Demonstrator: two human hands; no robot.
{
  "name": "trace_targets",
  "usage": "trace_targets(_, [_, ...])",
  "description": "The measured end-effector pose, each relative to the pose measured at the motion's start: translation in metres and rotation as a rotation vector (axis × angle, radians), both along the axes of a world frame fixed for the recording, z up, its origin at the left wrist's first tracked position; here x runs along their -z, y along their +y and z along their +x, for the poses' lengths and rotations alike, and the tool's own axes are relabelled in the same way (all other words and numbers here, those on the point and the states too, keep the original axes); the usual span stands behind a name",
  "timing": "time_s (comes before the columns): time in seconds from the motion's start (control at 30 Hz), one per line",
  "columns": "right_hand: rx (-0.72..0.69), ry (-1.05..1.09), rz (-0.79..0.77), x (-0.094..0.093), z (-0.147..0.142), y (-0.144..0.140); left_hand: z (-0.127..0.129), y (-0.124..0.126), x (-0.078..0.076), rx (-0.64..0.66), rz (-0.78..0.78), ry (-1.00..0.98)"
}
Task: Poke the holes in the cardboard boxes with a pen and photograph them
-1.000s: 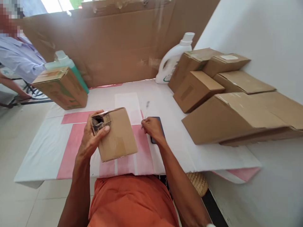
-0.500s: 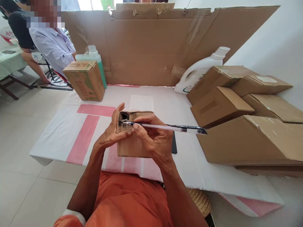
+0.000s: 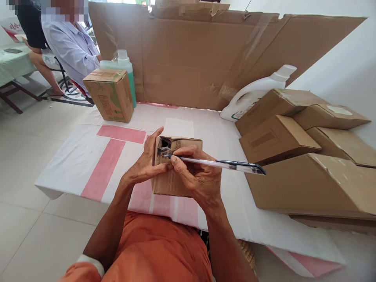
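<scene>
Your left hand (image 3: 143, 168) grips the small box (image 3: 173, 166) near the table (image 3: 73, 160) edge in front of you, fingers wrapped around its left side. Your right hand (image 3: 199, 178) pinches a pen (image 3: 217, 163), its tip set at the torn tape on the box's top end. The tape is already ragged and partly breached there; the flaps remain shut, so opening appears only begun. Stacked boxes (image 3: 293, 156) lie to the right, a white bottle (image 3: 255, 92) behind them.

Small box (image 3: 173, 172) — matt cardboard; pen (image 3: 217, 163) — clear, probably glossy plastic.
</scene>
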State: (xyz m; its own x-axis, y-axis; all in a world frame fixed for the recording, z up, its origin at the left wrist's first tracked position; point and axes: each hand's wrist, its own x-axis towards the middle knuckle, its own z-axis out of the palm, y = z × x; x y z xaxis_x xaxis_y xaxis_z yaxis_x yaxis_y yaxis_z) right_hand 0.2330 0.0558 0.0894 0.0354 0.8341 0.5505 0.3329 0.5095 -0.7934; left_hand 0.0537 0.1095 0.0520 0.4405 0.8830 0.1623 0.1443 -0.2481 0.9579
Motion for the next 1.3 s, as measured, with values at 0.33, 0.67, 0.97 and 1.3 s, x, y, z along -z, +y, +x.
trace_targets(0.33, [0.165, 0.068, -0.086, -0.007, 0.008, 0.002, -0.003, -0.001, 0.002, -0.014, -0.102, -0.083])
trace_targets(0.67, [0.43, 0.188, -0.214, 0.0, 0.067, 0.078, -0.016, -0.004, 0.006, -0.105, -0.131, -0.121])
trace_targets(0.97, [0.371, -0.284, -0.836, 0.122, 0.043, 0.057, -0.017, -0.003, 0.006, -0.152, -0.147, -0.107])
trace_targets(1.3, [0.737, -0.418, -0.974, 0.1, 0.07, 0.001, -0.014, -0.003, 0.003, -0.161, -0.139, -0.12])
